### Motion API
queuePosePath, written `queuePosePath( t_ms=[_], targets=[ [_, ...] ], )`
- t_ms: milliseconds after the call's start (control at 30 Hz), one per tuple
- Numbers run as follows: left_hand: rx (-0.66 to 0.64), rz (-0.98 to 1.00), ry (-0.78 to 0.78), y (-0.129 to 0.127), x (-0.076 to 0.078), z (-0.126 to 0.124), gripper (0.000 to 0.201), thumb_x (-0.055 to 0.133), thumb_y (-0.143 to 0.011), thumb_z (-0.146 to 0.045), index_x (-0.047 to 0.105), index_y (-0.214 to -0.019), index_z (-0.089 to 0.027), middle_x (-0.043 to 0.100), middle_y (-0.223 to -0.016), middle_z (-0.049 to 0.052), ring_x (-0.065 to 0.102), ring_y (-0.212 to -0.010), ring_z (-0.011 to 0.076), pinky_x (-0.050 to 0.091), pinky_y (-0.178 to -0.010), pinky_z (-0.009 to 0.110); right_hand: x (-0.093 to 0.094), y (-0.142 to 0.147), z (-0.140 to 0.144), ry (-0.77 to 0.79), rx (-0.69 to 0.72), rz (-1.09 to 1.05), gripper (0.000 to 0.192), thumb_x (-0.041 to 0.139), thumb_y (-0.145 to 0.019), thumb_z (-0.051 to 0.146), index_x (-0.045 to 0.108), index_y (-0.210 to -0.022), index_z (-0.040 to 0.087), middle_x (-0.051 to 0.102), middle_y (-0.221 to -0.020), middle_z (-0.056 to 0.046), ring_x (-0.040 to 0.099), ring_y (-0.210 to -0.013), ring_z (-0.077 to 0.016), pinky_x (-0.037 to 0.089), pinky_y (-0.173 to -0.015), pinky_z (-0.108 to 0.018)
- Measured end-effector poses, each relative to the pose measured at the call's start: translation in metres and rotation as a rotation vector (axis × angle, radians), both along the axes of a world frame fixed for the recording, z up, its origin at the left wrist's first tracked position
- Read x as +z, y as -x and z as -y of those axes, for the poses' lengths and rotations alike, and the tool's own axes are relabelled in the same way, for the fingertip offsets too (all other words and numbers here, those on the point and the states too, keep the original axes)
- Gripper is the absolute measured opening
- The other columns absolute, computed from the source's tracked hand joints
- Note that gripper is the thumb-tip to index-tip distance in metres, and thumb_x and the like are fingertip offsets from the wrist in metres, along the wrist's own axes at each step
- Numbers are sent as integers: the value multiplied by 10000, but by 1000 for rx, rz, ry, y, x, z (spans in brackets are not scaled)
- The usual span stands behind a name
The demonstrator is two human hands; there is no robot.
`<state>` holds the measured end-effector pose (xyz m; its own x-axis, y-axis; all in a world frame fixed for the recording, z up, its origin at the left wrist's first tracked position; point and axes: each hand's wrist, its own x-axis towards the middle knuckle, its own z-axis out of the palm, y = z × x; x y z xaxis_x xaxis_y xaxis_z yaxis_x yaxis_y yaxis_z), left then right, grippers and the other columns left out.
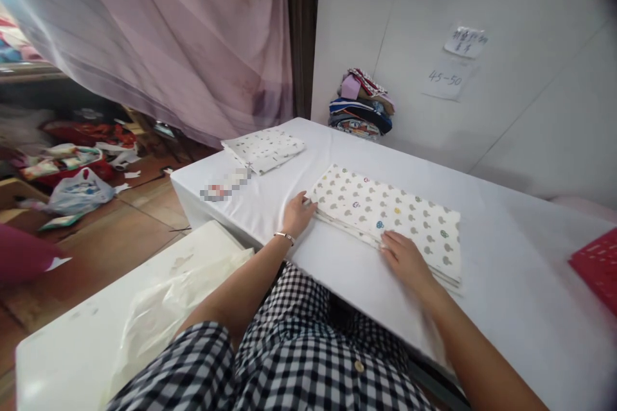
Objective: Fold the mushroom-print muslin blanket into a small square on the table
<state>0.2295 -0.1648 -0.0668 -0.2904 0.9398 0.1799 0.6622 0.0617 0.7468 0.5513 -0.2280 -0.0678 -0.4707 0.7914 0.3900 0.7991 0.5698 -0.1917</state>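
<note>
A folded white cloth printed with small grey and coloured shapes (pixel 390 212) lies flat on the white table (pixel 506 282). My left hand (pixel 296 213) rests at the cloth's near-left corner, fingertips touching its edge. My right hand (pixel 405 257) lies palm down on the cloth's near edge, fingers spread. Neither hand grips anything. A thin bracelet circles my left wrist.
A second folded printed cloth (pixel 264 148) lies at the table's far left. A pile of folded fabrics (pixel 361 106) sits against the wall. A red item (pixel 595 270) is at the right edge. A lower white surface with a plastic bag (pixel 159 308) stands to my left.
</note>
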Motion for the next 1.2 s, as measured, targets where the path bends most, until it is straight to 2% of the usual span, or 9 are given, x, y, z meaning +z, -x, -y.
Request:
queuePosePath(
  t_ms=[167, 333, 500, 600, 700, 833, 933, 1067, 1200],
  targets=[
    [51, -51, 122, -6, 8, -13, 561, 561, -779, -482, 509, -1250, -181, 642, -1095, 86, 547, -1066, 240, 399, -894, 337, 4, 29, -20, -9, 36, 30, 241, 449, -892, 248, 640, -1024, 186, 614, -1017, -92, 545, -938, -226, 443, -816, -352],
    [23, -127, 182, -5, 11, -26, 412, 553, -774, -280, 554, -1178, -198, 660, -1045, 79, 561, -1040, 232, 408, -858, 325, -11, 39, -23, -75, -25, 43, 265, 458, -898, 253, 630, -1077, 160, 591, -992, -102, 510, -924, -232, 424, -804, -358],
    [55, -54, 131, 0, 6, -29, 392, 541, -778, -253, 555, -1165, -192, 654, -996, 69, 596, -935, 201, 439, -776, 293, -20, 37, -16, -122, -28, 16, 315, 433, -909, 262, 598, -1150, 143, 575, -1035, -114, 495, -942, -238, 423, -809, -376],
    [54, -32, 66, 1, -1, -25, 349, 554, -801, -328, 583, -1116, -182, 648, -980, 70, 590, -931, 198, 441, -801, 297, -19, 36, -14, -115, -18, -5, 319, 433, -908, 261, 593, -1157, 143, 572, -1039, -114, 496, -943, -237, 427, -817, -381],
    [59, -12, -27, 4, -8, -19, 390, 529, -829, -416, 581, -1120, -161, 640, -1005, 80, 583, -926, 189, 446, -827, 300, -19, 34, -15, -104, 9, -26, 332, 458, -896, 282, 581, -1174, 147, 565, -1056, -118, 497, -960, -243, 432, -833, -392],
    [52, -125, -30, 10, -11, -9, 386, 530, -826, -374, 581, -1137, -150, 645, -1007, 89, 583, -925, 201, 440, -860, 321, -23, 30, -18, -100, 55, -54, 357, 502, -868, 299, 567, -1194, 168, 558, -1083, -119, 499, -984, -254, 440, -851, -413],
    [15, -187, 21, 13, -7, -7, 365, 534, -820, -332, 584, -1145, -172, 655, -987, 77, 593, -909, 199, 438, -848, 313, -25, 29, -19, -99, 66, -74, 352, 499, -862, 271, 565, -1196, 180, 558, -1091, -113, 504, -983, -253, 445, -857, -420],
    [-50, -144, 115, 17, 3, -9, 317, 536, -814, -300, 586, -1114, -212, 658, -886, 29, 602, -808, 166, 446, -751, 273, -24, 30, -18, -87, 62, -71, 352, 496, -860, 247, 560, -1195, 161, 561, -1090, -115, 504, -987, -253, 449, -852, -414],
    [-23, -109, 79, 24, 8, -14, 204, 507, -822, -255, 608, -994, -212, 642, -797, 7, 592, -765, 153, 438, -717, 253, -23, 32, -17, -88, 70, -68, 345, 483, -864, 233, 555, -1195, 164, 563, -1089, -111, 502, -984, -246, 451, -842, -402]
  ],
)
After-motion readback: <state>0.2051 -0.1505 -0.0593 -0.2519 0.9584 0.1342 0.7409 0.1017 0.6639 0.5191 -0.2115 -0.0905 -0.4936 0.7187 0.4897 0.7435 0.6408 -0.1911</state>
